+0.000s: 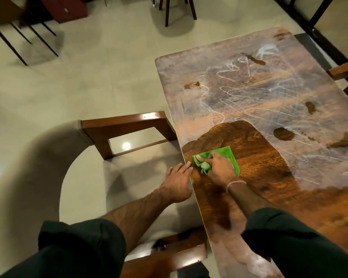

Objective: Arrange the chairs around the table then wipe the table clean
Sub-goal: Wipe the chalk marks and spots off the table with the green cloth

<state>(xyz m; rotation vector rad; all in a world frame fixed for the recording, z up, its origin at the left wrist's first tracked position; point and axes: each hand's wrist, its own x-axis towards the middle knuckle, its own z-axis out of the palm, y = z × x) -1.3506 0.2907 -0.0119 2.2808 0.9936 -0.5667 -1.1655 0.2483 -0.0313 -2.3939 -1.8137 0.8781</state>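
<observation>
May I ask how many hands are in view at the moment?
2. The left hand rests with straight fingers at the edge of the table; the right hand grips the cloth on it. Neither is hidden.

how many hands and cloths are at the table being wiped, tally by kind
hands: 2 (left hand, right hand)
green cloth: 1
total: 3
</observation>
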